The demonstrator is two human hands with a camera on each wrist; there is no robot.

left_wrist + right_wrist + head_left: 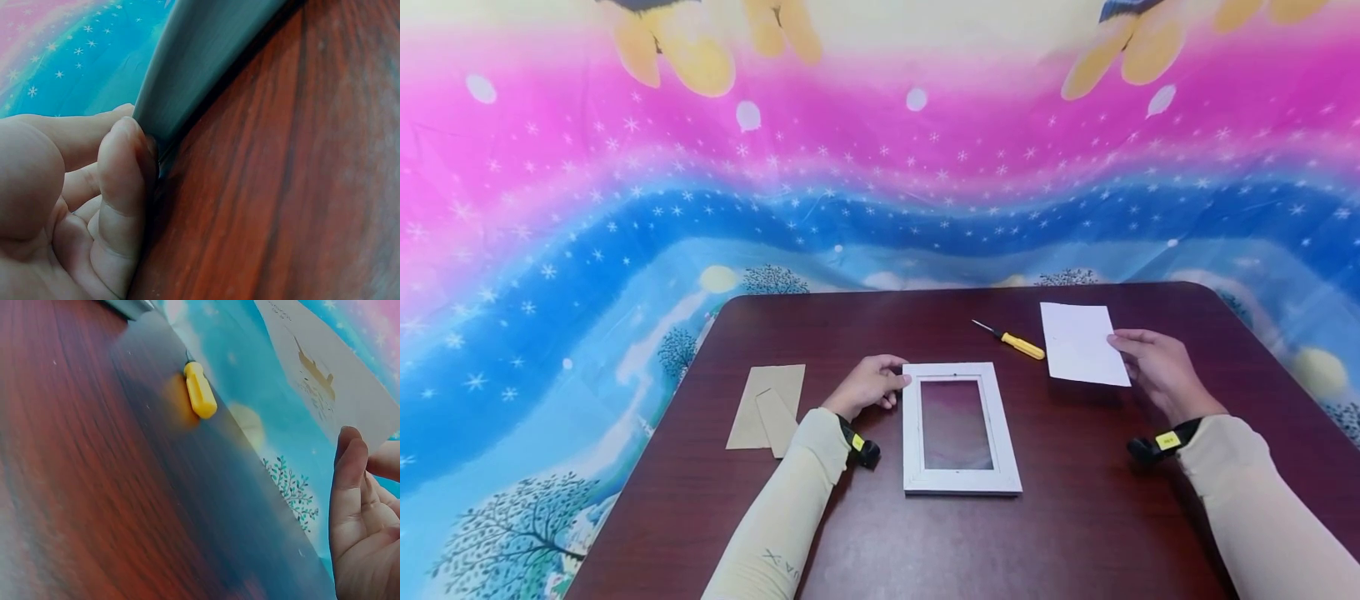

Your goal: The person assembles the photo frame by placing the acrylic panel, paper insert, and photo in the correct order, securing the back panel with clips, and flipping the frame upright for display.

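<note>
A white picture frame (912, 433) lies on the table with its dark-toned window facing up. My left hand (871, 385) holds its upper left corner between thumb and fingers; in the left wrist view those fingers (119, 187) meet the frame's grey-looking side (194, 62). To the right, my right hand (1161, 371) pinches the right edge of a white picture card (1082, 346), held above the table. Its plain side shows in the head view. From the right wrist, the card's other face (350, 381) shows a gold and grey print.
A yellow-handled screwdriver (1021, 345) lies between the frame and the card, toward the back. On the left is a brown backing board (748, 408) with a stand leg (777, 423). Behind the dark red table (940, 550) hangs a colourful printed cloth (880, 183).
</note>
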